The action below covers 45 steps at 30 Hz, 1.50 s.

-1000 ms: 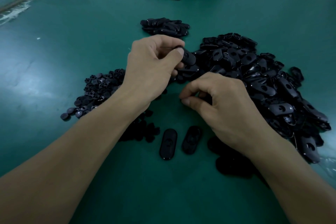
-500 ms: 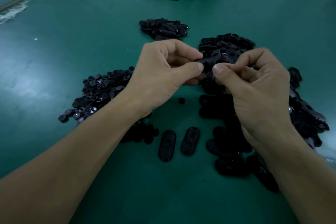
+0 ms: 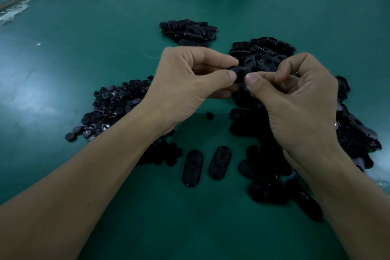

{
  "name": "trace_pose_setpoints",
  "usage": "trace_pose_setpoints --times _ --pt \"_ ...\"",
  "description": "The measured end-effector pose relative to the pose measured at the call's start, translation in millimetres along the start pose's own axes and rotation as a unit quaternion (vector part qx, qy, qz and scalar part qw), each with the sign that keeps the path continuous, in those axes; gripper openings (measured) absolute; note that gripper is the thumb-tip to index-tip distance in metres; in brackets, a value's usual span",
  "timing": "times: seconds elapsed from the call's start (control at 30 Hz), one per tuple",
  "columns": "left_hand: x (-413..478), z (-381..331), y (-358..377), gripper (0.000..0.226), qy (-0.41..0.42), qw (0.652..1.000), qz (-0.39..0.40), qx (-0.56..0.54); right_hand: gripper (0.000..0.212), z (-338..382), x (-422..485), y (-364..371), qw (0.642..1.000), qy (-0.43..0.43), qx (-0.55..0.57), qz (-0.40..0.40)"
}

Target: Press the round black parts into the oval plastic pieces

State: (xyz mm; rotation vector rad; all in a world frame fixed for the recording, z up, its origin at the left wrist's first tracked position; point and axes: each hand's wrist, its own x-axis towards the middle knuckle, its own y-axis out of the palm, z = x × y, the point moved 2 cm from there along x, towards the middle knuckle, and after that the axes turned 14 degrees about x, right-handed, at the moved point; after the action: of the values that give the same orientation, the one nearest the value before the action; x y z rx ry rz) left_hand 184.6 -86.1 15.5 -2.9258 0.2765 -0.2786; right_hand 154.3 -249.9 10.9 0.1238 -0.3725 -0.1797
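Toward the front edge of the table (image 3: 84, 38), two loose ovals (image 3: 193, 168) are laid flat, long axes running near-to-far. Above mid-table, one oval piece (image 3: 240, 73) is pinched between the left hand (image 3: 190, 84) and right hand (image 3: 295, 99), long axis pretty much left-right. An oval pile (image 3: 263, 55) is heaped just behind.

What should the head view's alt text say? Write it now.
The left hand and right hand pinch one black oval piece together above a green table. Round black parts lie heaped at left, oval pieces at right.

Black oval pieces (image 3: 354, 133), green table (image 3: 105, 27)
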Motion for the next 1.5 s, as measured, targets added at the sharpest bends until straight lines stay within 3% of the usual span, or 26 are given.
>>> trace_pose_setpoints --times 0.27,0.53,0.8,0.97,1.2,1.5 --pt "-0.1 1.3 -0.1 0.014 0.016 0.999 0.010 0.033 0.037 -1.3 -1.6 1.2 0.999 -0.012 -0.031 -0.002" --pt "-2.2 3.5 6.6 0.017 0.092 0.980 -0.014 0.178 0.039 3.5 -5.4 2.0 0.984 -0.034 -0.172 -0.029" --pt "-2.6 3.7 3.4 0.016 0.137 0.947 -0.078 0.282 0.035 10.8 -11.6 13.9 0.977 -0.071 -0.197 0.038" --pt "-0.9 5.3 2.0 0.014 0.125 0.942 -0.069 0.303 0.027 7.2 -9.5 11.5 0.977 -0.057 -0.197 0.067" --pt "3.1 1.7 2.7 0.024 0.053 0.984 -0.001 0.169 0.023 2.0 -0.8 1.2 0.964 -0.084 -0.242 0.071" --pt "3.1 -0.8 -2.4 0.017 0.020 0.996 0.045 0.078 0.019 1.9 1.0 -0.3 0.987 -0.041 -0.134 0.083"
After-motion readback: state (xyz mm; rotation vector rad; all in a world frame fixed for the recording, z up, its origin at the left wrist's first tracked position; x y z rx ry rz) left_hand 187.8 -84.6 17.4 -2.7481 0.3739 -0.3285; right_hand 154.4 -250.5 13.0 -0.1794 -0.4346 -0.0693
